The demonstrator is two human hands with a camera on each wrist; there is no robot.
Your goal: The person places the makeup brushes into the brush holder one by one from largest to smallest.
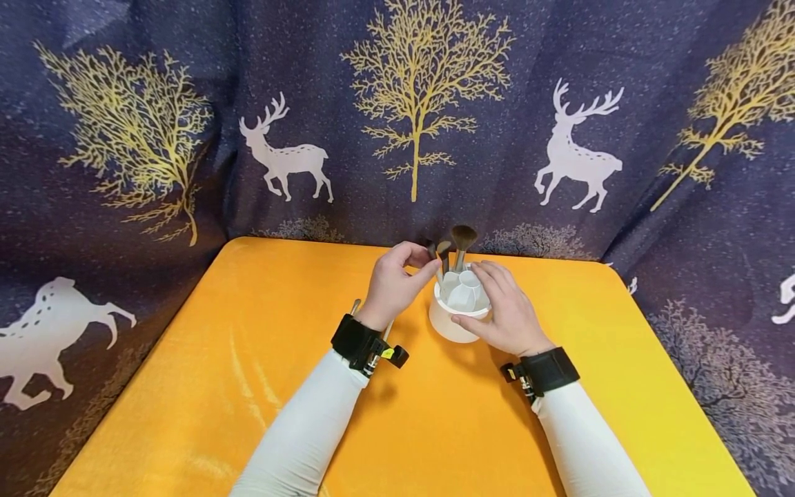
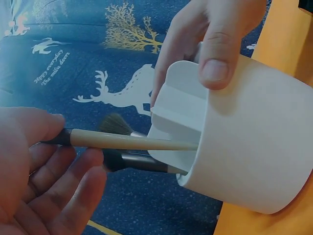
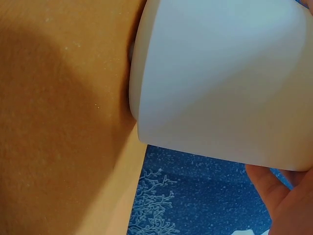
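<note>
White divided brush holder [image 1: 455, 319] upright on table, wooden-handled brush [image 2: 132, 142] standing in compartment

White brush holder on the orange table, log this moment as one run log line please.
left hand: pinches wooden-handled brush, its end in white holder | right hand: grips holder rim | holder: upright on orange table, two more brushes inside

The right hand [image 1: 506, 310] grips a white holder [image 1: 448, 322] on the yellow table [image 1: 248, 359]; the left hand [image 1: 393, 284] apparently pinches a brush [image 1: 437, 257] standing in it.
</note>
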